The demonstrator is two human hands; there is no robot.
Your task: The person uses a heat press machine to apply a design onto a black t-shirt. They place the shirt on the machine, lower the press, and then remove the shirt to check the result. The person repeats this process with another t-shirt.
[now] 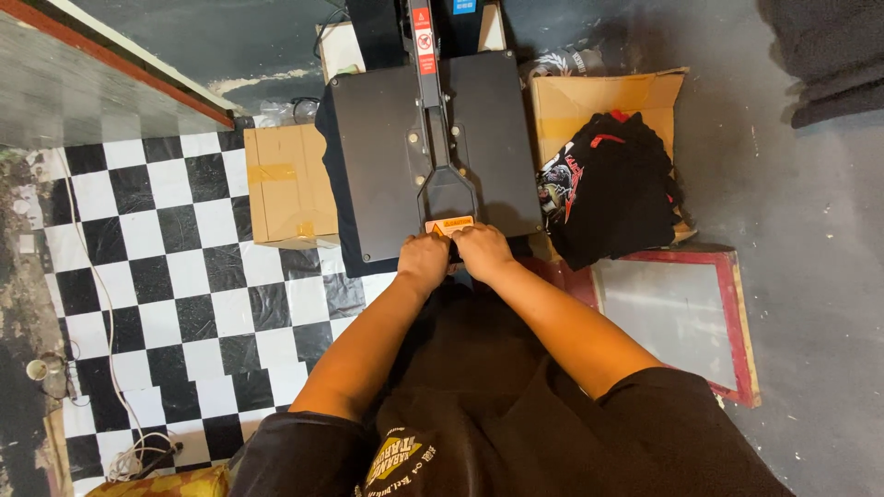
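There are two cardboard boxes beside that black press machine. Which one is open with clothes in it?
The cardboard box on the right of the press is open, with black printed garments piled in it. The box on the left is taped shut and shows nothing inside.

Both hands, left (424, 259) and right (481, 250), side by side, fingers curled closed, forearms outstretched.

Black short-sleeved shirt (516, 433); yellow-white printed emblem on chest; forearms bare.
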